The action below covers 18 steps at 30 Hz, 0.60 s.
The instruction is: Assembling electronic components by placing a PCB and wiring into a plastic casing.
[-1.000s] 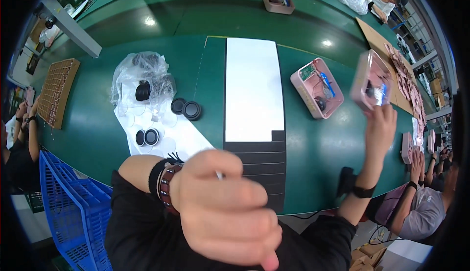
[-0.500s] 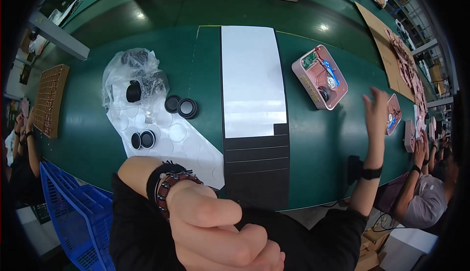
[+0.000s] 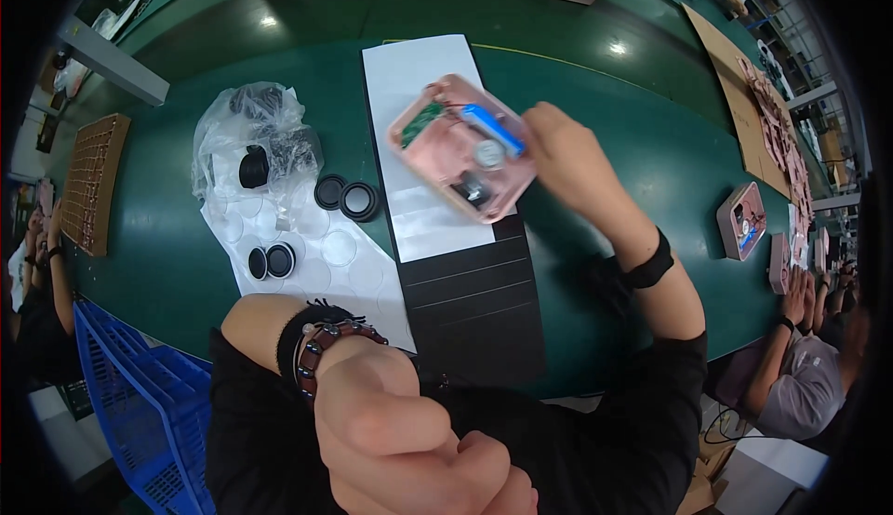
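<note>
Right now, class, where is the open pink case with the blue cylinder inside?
In the head view the pink case is held up by the right hand, centre-right, above the white sheet on the green table.

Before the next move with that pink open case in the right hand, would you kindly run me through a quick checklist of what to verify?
1. Grip on the pink case: the right hand holds it by its right edge, above the table: ok.
2. Case tilted, open side up, with the blue cylinder and green circuit board seated inside: ok.
3. Wires inside the case routed properly: cannot tell.
4. Left hand free: fisted close to the camera, whether it holds anything: cannot tell.
5. Black round parts within reach on the white sheet: ok.
6. Black mat bare below the case for setting down: ok.
</note>
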{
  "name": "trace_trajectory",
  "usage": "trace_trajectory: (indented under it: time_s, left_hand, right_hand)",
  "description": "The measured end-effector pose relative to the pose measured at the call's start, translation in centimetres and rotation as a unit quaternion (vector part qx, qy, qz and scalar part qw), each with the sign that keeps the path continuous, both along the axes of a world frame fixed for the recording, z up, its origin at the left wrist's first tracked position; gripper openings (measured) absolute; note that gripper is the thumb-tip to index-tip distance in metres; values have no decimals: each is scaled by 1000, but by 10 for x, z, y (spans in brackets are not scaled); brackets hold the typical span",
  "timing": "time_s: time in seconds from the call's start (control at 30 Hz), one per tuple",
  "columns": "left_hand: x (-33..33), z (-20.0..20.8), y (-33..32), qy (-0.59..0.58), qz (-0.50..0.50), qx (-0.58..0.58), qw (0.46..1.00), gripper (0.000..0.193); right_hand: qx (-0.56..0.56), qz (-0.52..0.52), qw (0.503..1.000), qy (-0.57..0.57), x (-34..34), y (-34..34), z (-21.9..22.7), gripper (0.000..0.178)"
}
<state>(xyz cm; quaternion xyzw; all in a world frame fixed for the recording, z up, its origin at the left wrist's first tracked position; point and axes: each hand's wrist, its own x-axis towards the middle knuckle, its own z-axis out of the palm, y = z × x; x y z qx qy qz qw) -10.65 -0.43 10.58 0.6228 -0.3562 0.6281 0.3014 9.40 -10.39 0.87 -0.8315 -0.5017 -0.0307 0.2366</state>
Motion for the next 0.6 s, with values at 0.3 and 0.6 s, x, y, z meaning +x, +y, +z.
trace_trajectory:
  time_s: [0.3, 0.6]
  left_hand:
    - [24, -1, -1, 16, 109, -123, 986, 15]
    - [36, -12, 33, 211, 120, 54, 969, 14]
  right_hand:
    - [-34, -45, 940, 336, 67, 79, 39, 34]
    - [-38, -253, 942, -216, 311, 33, -34, 57]
